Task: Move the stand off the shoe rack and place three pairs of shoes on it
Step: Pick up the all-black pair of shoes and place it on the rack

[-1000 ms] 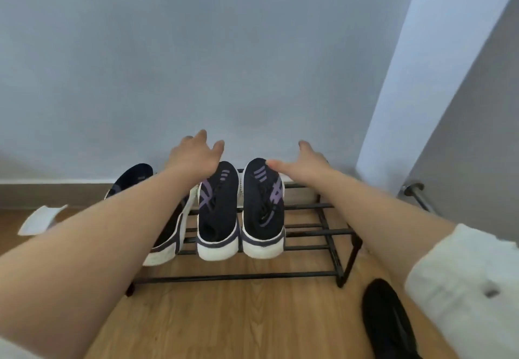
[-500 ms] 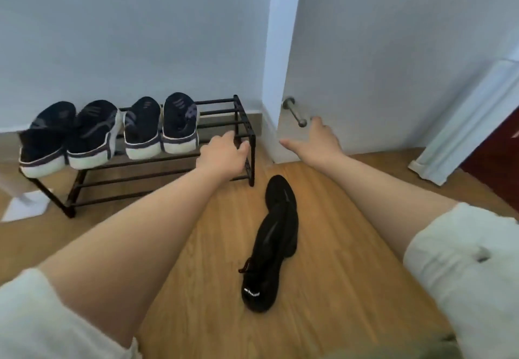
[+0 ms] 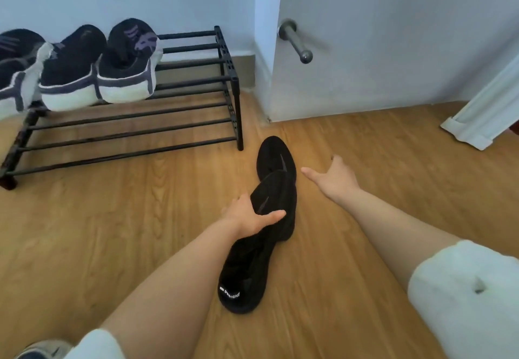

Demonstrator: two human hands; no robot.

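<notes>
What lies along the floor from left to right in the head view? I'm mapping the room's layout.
Shoe rack → left hand → black shoes → right hand → white trim.

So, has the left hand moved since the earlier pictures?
Yes. The left hand left the shoe rack and came down to the near black shoe.

You see a matt black metal rack (image 3: 179,83), knit cloth shoes (image 3: 261,246) (soft, unshiny), and wood-grain floor (image 3: 112,232).
</notes>
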